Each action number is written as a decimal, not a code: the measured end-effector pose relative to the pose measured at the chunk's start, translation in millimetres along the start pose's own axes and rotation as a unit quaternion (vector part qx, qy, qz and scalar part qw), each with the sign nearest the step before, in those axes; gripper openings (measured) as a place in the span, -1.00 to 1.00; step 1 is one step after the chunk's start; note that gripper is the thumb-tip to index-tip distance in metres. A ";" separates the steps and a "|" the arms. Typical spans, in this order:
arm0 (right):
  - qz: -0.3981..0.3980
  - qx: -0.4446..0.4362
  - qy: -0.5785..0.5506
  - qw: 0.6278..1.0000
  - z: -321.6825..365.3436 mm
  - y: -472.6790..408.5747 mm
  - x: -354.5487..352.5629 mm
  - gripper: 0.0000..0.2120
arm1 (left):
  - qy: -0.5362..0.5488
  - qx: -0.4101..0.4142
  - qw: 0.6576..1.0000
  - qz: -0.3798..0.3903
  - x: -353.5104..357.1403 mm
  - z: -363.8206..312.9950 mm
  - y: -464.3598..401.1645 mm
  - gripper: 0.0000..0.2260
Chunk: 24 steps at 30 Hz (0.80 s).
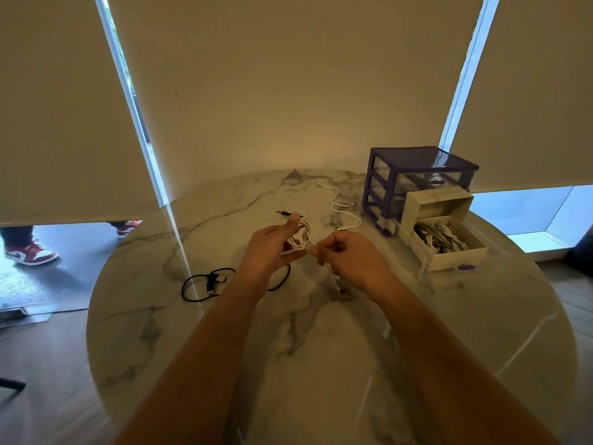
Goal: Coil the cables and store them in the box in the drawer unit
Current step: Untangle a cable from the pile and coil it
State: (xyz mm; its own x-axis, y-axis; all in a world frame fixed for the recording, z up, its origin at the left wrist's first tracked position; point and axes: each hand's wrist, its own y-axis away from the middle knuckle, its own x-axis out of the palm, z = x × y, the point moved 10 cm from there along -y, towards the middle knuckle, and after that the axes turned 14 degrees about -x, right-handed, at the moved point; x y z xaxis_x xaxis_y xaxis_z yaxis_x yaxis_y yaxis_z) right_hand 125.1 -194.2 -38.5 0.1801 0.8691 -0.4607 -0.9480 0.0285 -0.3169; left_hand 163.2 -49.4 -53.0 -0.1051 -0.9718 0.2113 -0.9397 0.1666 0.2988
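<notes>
Both hands work mid-air: left hand (272, 248) grips the white coil (301, 234) steady while right hand (345, 256) pinches its tail (332, 276), likely to wrap, box (455, 256) open nearby.

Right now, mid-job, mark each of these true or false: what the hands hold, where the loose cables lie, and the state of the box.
1. The left hand holds a white coil. True.
2. The right hand is empty. False: it pinches the coil's loose end.
3. A black cable lies on the table. True.
4. The box is empty. False: it already holds white cables.
5. The drawer unit is purple. True.
6. No white cable remains on the table. False: one lies beside the unit.
</notes>
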 end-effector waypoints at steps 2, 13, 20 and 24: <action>-0.011 0.000 -0.002 1.000 0.8 0.4 -2.4 -0.88 | -0.004 -0.002 1.000 0.000 -0.7 -0.1 -0.4 -0.68; -0.049 -0.043 0.051 0.997 5.9 -2.1 -10.8 -0.93 | -0.011 -0.024 1.000 0.010 -9.6 -2.9 1.2 -0.70; -0.106 -0.120 0.162 0.974 20.9 -3.7 -28.4 -0.94 | -0.265 0.086 0.959 -0.062 -6.0 -14.9 1.8 -0.63; -0.100 -0.125 0.208 0.965 15.4 -7.3 -31.9 -0.84 | -0.256 0.130 0.956 -0.064 -6.6 -20.9 0.1 -0.76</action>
State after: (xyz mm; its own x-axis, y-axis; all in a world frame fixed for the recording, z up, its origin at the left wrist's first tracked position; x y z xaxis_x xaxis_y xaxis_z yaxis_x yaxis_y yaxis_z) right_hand 122.2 -214.6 -8.7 0.4915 0.5839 -0.6461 -0.7999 0.0094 -0.6000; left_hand 170.6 -39.4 -35.0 -0.0677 -0.9469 -0.3143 -0.9976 0.0591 0.0367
